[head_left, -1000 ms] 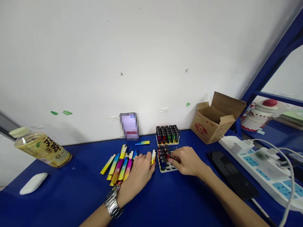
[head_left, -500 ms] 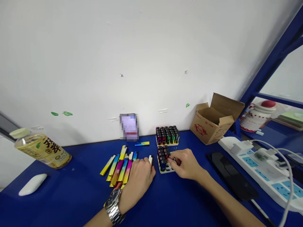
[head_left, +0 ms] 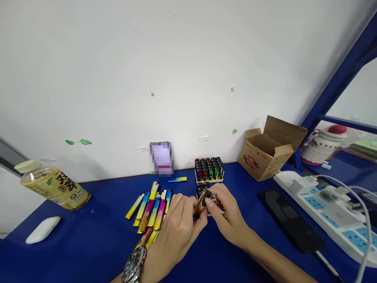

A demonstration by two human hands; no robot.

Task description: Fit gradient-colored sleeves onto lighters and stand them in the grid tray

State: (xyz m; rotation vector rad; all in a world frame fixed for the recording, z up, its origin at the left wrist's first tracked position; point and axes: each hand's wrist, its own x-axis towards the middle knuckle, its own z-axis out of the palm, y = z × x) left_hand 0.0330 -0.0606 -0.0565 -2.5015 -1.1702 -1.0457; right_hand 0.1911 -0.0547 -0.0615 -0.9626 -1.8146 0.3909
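Note:
My left hand (head_left: 179, 226), with a metal watch at its wrist, has its fingers closed round a dark amber lighter (head_left: 199, 206). The lighter is tilted and its black top points toward my right hand (head_left: 228, 214). That hand's thumb and fingers pinch the black top. Behind and partly under both hands is a pale tray (head_left: 220, 212) with several black-topped lighters (head_left: 200, 188) upright in it. To the left of my left hand lies a loose pile of shiny, colour-graded lighter-shaped pieces (head_left: 151, 212); my left hand hides part of it.
At the wall stands a full block of upright lighters (head_left: 209, 169), near a single yellow-blue piece (head_left: 177, 179) and a blurred phone (head_left: 161, 159). On the right are an open carton (head_left: 259, 161), a black phone (head_left: 290, 220) and a power strip (head_left: 321, 216). A bottle (head_left: 55, 186) and white case (head_left: 43, 230) sit left.
My left hand has moved right from the pile to meet my right hand. My right hand has come slightly away from the tray's slots, and a lighter now shows between both hands.

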